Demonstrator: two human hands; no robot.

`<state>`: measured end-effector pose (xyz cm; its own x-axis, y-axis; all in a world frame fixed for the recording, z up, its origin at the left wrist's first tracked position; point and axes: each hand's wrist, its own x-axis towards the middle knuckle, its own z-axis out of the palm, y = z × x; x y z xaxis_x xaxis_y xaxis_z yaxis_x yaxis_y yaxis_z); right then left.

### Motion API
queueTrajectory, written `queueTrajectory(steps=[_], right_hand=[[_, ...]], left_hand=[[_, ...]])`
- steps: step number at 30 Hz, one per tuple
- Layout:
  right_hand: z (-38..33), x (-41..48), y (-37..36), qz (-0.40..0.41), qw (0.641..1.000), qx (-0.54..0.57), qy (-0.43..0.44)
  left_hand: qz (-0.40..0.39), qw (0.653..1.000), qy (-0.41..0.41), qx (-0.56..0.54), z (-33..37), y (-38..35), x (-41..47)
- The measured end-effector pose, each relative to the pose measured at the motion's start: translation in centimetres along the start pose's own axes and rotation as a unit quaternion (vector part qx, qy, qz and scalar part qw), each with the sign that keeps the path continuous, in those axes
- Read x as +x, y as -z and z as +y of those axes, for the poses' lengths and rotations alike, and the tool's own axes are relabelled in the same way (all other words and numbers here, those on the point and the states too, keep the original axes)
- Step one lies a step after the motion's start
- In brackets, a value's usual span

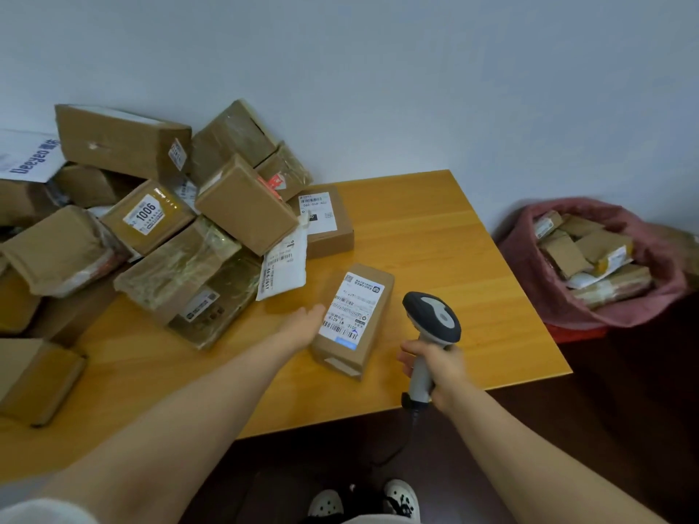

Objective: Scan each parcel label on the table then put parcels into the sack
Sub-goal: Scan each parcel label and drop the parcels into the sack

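One parcel [351,319] touching left hand [302,325] straight fingers; right hand [435,366] fingers clamp scanner [431,323].

A heap of brown cardboard parcels [151,221] covers the left half of the orange-brown rectangular wooden table [435,228], reaching the wall behind it. At the heap's right edge lies a flat brown cardboard box [325,225], with a white plastic mailer bag [283,262] just before it. Near the table's front middle lies a small oblong cardboard box [353,319], the left hand [302,327] at its left side and the grey handheld scanner [433,319] in the right hand [438,366] just to its right. Beyond the table's right end stands a pink fabric sack [559,296] with parcels in it.
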<state>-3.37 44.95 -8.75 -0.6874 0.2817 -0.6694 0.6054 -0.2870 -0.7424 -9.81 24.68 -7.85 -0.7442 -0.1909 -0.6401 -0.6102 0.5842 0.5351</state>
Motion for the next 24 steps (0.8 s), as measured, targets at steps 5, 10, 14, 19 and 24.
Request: queueTrajectory(steps=[5, 10, 14, 19, 24], right_hand=[[0.4, -0.1, -1.4, -0.033, 0.999, 0.014, -0.009], [-0.1, 0.5, -1.4, 0.002, 1.000, 0.013, 0.004], [-0.7, 1.0, -0.1, 0.027, 1.000, -0.002, 0.016], [-1.6, 1.7, 2.7, 0.090, 0.993, -0.065, 0.043], [-2.0, 2.4, 3.0, 0.060, 0.994, -0.080, 0.047]], left_hand=[[-0.020, 0.996, 0.011, -0.091, -1.4, -0.6, -0.7], [0.062, 0.942, -0.127, 0.304, 0.5, -2.5, -2.6], [-0.035, 0.889, -0.170, 0.425, 2.7, -3.5, -2.2], [-0.113, 0.739, -0.343, 0.569, 2.6, 0.0, -1.2], [-0.010, 0.695, -0.401, 0.597, 0.3, 1.7, -1.2]])
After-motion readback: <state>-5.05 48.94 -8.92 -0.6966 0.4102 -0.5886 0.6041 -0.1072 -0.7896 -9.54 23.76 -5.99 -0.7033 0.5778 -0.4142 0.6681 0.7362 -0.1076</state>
